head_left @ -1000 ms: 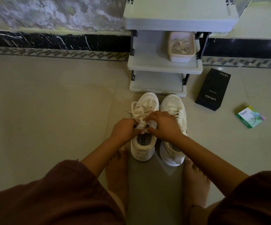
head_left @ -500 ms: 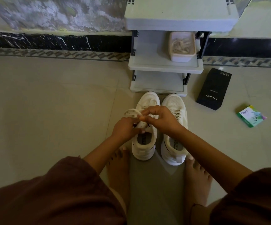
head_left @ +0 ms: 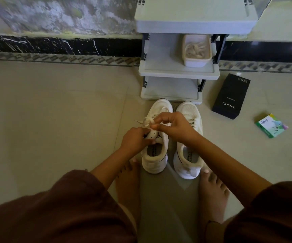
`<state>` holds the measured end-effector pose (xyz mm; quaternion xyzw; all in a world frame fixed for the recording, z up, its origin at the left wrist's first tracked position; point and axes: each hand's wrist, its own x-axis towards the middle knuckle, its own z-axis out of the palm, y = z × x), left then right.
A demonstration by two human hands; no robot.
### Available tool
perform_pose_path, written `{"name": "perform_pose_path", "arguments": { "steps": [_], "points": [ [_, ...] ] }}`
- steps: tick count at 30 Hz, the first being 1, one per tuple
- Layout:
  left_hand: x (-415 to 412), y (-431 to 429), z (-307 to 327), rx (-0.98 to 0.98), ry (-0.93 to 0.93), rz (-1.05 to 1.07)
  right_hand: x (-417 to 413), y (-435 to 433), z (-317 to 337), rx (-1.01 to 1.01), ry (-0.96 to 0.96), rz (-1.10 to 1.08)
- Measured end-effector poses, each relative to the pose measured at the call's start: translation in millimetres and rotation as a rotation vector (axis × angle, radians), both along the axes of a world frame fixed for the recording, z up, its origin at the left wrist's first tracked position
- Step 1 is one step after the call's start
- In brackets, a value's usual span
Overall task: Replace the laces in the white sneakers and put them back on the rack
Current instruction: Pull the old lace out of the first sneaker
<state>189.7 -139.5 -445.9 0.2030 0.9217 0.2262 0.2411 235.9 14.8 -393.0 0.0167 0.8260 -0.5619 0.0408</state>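
White sneakers (head_left: 188, 109) stand side by side on the tiled floor (head_left: 54, 111), toes towards the bottom shelf of the grey shoe rack (head_left: 178, 73) and heels towards my bare feet (head_left: 211, 190), as I crouch over them to work the laces. I judge they sit close to the rack so the way back is short, and square to me so both hands reach the eyelets.

My left hand (head_left: 134, 140) grips the sneaker on my left (head_left: 155, 161) at the top of its eyelet row, fingers curled tight around the flap. It looks like a steadying hold, to stop the shoe lifting. My right hand (head_left: 174, 127) is raised just above the same shoe. Its thumb and forefinger are closed to a pinch on the cream lace (head_left: 146, 120), and the remaining fingers are loosely bent, holding nothing I can see. The lace's free end trails off to the left of the toe.

The other sneaker (head_left: 189, 160), laces showing, sits just beside it, under my right forearm. On the rack's middle shelf a white tub (head_left: 197, 63) holds a tangle of laces; whether old or new I cannot tell. A black Vivo phone box (head_left: 231, 97) and a small green carton (head_left: 271, 127) lie on the floor to the right, well apart from the work.
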Motion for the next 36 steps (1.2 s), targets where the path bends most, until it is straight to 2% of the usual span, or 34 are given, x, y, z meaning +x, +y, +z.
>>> {"name": "perform_pose_path", "arguments": {
  "steps": [2,3,5,8,9,11,12,13,16,18,21,22,25,26,29,31,33,36],
  "points": [
    [1,1,0,0.002,-0.001,-0.007,1,3,1,-0.099,-0.017,0.015],
    [1,3,0,-0.008,0.003,-0.015,2,4,-1,-0.048,-0.029,0.023],
    [1,5,0,-0.025,0.007,-0.017,3,6,-13,0.249,-0.071,0.080],
    [2,4,0,0.002,-0.004,-0.006,9,6,-28,0.843,-0.094,0.162],
    [2,4,0,0.008,-0.003,-0.010,11,5,-30,0.952,-0.036,0.152],
    [2,4,0,0.001,0.012,-0.014,11,1,-30,1.035,0.065,0.142],
    [2,4,0,-0.007,0.020,-0.010,9,0,-28,1.032,0.086,0.150],
    [2,4,0,-0.017,0.027,-0.009,8,0,-24,0.944,0.083,0.132],
    [3,2,-2,-0.027,0.037,-0.025,4,-2,-6,0.342,-0.004,0.025],
    [2,0,-2,0.007,0.030,-0.013,4,-4,3,0.160,0.013,0.032],
    [3,2,-2,0.026,0.017,-0.013,2,-5,1,0.177,-0.006,0.007],
    [3,3,-2,0.040,0.011,-0.013,2,-3,-4,0.254,-0.027,0.017],
    [3,5,-2,0.053,-0.016,0.036,8,4,-20,0.772,-0.105,0.168],
    [3,5,-2,0.039,-0.018,0.043,10,5,-24,0.883,-0.089,0.178],
    [3,5,-1,0.025,-0.011,0.032,10,3,-28,1.017,0.053,0.139],
    [4,5,0,0.031,-0.002,0.025,3,-1,-28,1.062,0.081,0.165],
    [4,5,0,0.008,0.011,0.011,-4,-1,-24,0.935,0.022,0.152],
    [1,2,0,-0.029,0.010,-0.013,-8,6,-19,0.329,-0.127,0.040]
  ]
}}
